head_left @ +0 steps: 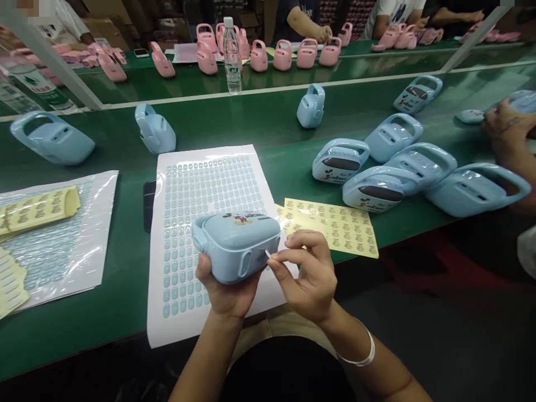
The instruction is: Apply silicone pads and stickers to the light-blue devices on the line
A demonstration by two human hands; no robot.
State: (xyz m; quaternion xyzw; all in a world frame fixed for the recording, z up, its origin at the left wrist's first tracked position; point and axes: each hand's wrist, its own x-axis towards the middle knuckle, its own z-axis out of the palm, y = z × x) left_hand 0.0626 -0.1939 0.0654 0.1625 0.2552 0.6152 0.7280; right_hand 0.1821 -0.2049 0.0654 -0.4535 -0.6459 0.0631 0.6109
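My left hand point(230, 293) holds a light-blue portable speaker point(238, 245) from below, its fingers wrapped under the body. A cartoon mouse and lettering are printed on the mesh face, which is turned up. At the speaker's right end, my right hand point(310, 273) pinches a small white strip point(268, 254) between thumb and forefinger. The strip is at or very near the speaker's surface; I cannot tell if it touches. Beneath lies a white sheet point(201, 190) with rows of small pale-blue rounded stickers. Right of it are yellow sticker sheets point(352, 229) with small dark print.
Several light-blue speakers point(372, 190) stand at the right, others farther back. A co-worker's hand point(506, 123) is at the far right. More sticker sheets point(100, 223) lie left, near a dark phone-like object point(148, 206). Beyond stand a water bottle point(232, 56) and pink speakers point(282, 56).
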